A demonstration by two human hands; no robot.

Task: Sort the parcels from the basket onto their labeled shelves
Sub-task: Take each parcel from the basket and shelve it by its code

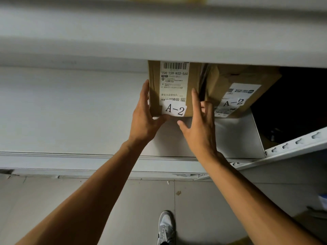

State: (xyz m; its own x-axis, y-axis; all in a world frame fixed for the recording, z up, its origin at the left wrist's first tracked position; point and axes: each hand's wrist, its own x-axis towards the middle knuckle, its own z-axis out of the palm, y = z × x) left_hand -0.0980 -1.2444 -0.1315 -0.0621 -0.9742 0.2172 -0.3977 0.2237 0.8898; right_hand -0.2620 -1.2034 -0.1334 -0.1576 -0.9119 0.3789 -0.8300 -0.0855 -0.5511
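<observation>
A brown cardboard parcel [174, 82] with a white shipping label and an "A-2" sticker rests on the grey shelf [70, 110]. My left hand [147, 115] presses against its left side, thumb under the front edge. My right hand [200, 124] lies along its right side with fingers spread, between it and a second parcel. That second brown parcel [242, 92], also marked "A-2", sits tilted just to the right on the same shelf. The basket is not in view.
A grey upper shelf [159, 32] overhangs the parcels' tops. A perforated metal upright [292, 145] slants at the right, with a dark gap behind it. Tiled floor and my shoe [165, 227] show below the shelf's front edge.
</observation>
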